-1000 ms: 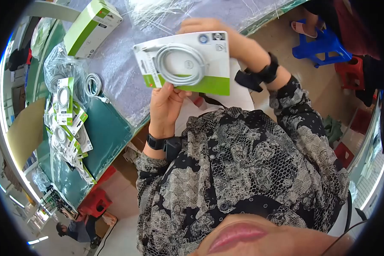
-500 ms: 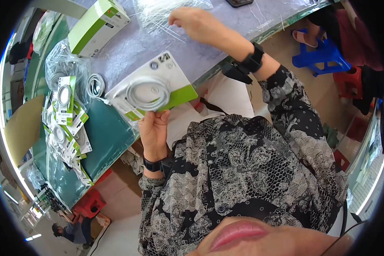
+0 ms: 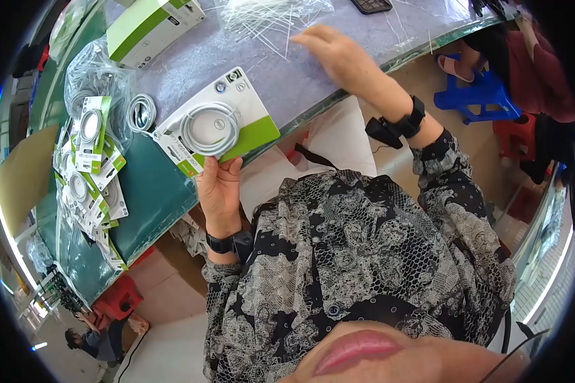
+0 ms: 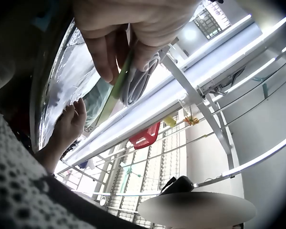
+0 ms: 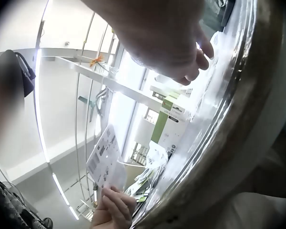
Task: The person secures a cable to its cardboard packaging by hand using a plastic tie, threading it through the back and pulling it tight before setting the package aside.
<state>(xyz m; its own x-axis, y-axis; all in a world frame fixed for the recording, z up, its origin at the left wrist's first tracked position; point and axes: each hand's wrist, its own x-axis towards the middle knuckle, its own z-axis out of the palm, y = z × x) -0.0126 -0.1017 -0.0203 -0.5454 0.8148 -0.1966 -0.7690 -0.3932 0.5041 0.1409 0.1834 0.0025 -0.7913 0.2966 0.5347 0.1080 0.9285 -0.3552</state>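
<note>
A white and green retail card [image 3: 255, 127] with a coiled white cable [image 3: 184, 131] on its front is pinched at its lower edge by my left hand [image 3: 220, 191]. In the left wrist view the thumb lies on the cable side, the fingers behind the card. My right hand [image 3: 342, 59] hovers over the table, fingers bent, beside a pile of thin white cable ties [image 3: 262, 19]. The right wrist view shows that hand [image 5: 167, 43] with bent fingertips; I cannot tell whether a tie is between them. The card's printed back [image 5: 105, 160] also shows there.
Several carded cables [image 3: 91, 163] lie heaped on the green mat [image 3: 153, 185] at left. Near them are a loose coiled cable [image 3: 140, 113] and a clear plastic bag [image 3: 99, 70]. A green-white box [image 3: 156, 32] stands at the back; a dark phone [image 3: 372, 5] lies at the far edge.
The card was held up before the chest, then moved down and left, tilting, in my left hand. My right hand left the card, reached over the cable ties, then drew back slightly right.
</note>
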